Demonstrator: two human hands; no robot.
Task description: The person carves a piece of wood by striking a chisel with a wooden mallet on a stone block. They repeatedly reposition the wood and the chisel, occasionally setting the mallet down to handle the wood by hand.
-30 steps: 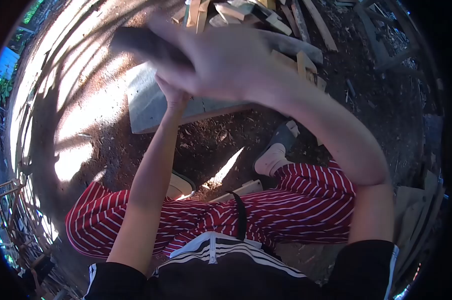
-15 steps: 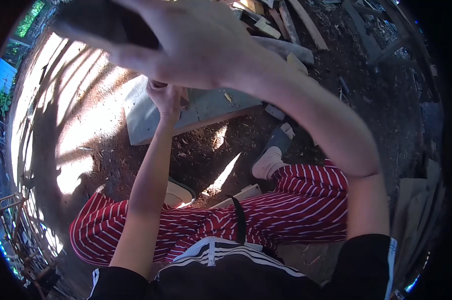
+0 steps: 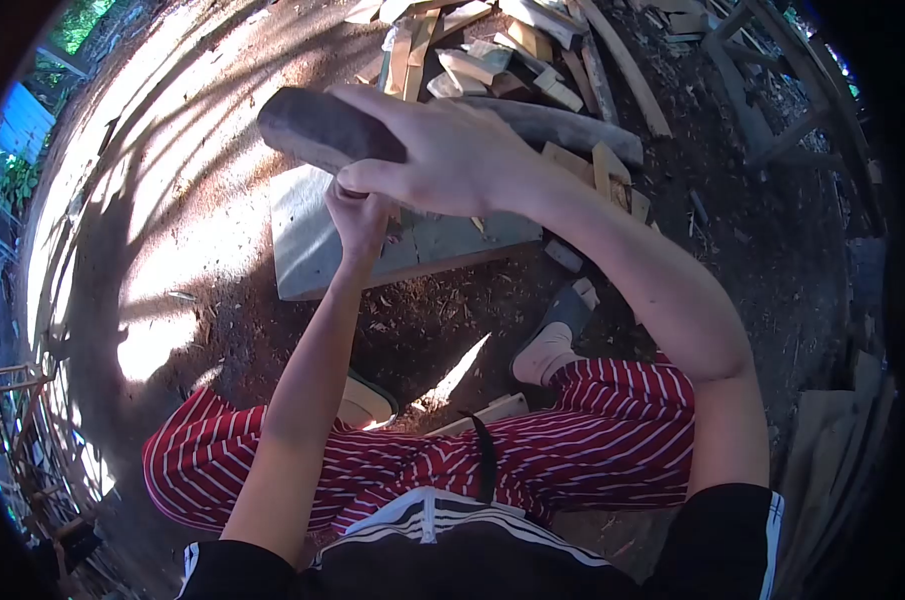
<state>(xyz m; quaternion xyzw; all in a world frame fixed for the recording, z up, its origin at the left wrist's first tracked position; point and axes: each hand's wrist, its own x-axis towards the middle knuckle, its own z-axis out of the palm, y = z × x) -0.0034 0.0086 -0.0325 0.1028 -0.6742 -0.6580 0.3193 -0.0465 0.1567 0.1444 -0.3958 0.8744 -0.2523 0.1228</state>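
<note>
My right hand (image 3: 453, 155) is closed round a dark, thick wooden block (image 3: 323, 125) with a rounded end. The block lies directly above my left hand (image 3: 358, 215), which is closed in a fist, its thumb side up. Whatever the left fist holds is mostly hidden by the block and my right hand. Below both hands is a broad grey slab of wood (image 3: 323, 250) on the ground, with a few small chips (image 3: 479, 226) on its top.
Offcuts of wood (image 3: 473, 65) lie piled beyond the slab. A long rounded log (image 3: 573, 130) lies at the pile's near side. My foot in a dark slipper (image 3: 558, 335) rests close to the slab's right end. Planks (image 3: 823, 450) lie at right.
My right hand has come down with the wooden block, from high at the top of the view to just above my left fist. The view has shifted slightly, showing more of the wood pile.
</note>
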